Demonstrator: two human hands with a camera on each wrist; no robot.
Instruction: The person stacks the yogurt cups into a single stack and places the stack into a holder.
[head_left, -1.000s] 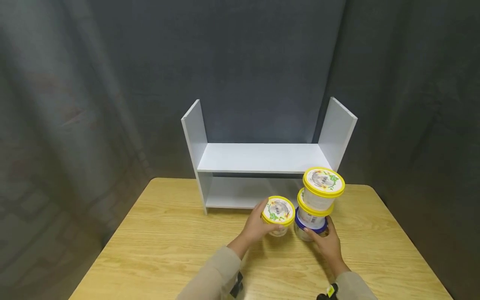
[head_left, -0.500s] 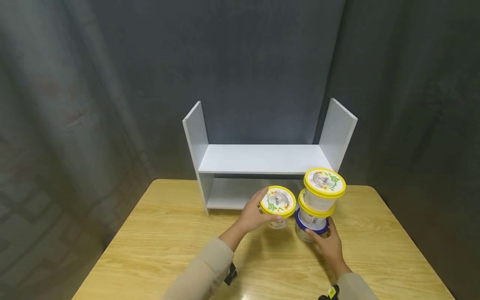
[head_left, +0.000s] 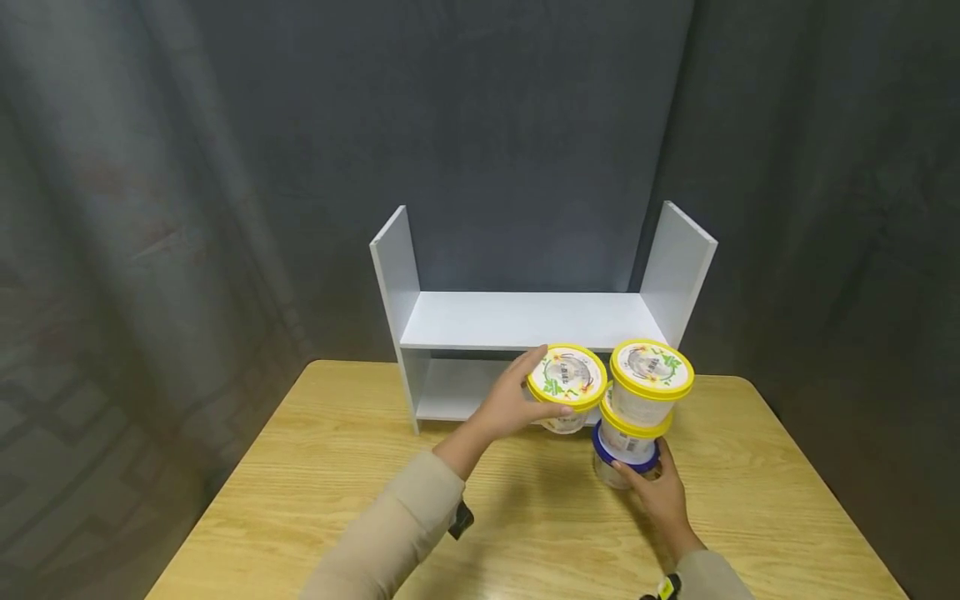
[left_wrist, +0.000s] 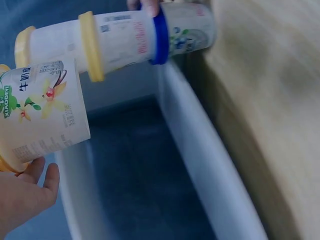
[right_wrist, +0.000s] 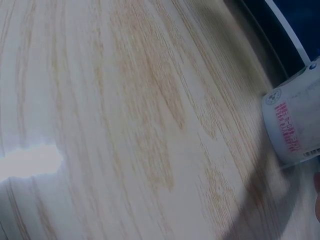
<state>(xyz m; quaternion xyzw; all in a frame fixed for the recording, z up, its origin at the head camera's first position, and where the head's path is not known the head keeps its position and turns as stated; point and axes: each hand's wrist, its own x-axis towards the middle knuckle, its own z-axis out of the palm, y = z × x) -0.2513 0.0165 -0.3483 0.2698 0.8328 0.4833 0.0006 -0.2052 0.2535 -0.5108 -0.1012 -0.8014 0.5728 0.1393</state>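
My left hand [head_left: 513, 406] holds a white tub [head_left: 567, 375] by its yellow lid, raised above the table before the shelf; flowers and printing show on its side in the left wrist view. To its right stands a stack of three tubs: a yellow-lidded top tub [head_left: 651, 371] set off-centre, a yellow-lidded middle tub [head_left: 628, 440], and a blue-lidded bottom tub [head_left: 606, 472] on the table. Fingers and thumb of my right hand [head_left: 660, 496] grip the bottom tub near its blue lid. The right wrist view catches only the lower side of the bottom tub [right_wrist: 295, 117].
Behind the tubs stands a white two-level shelf [head_left: 525, 321] with upright side panels. It rests on a wooden table [head_left: 337, 467] with rounded back corners. Dark grey curtains [head_left: 525, 150] hang behind and on both sides.
My left hand has lifted its tub up and towards the shelf, so it now stands higher, close beside the top of the stack. The right hand and the stack stay nearly still.
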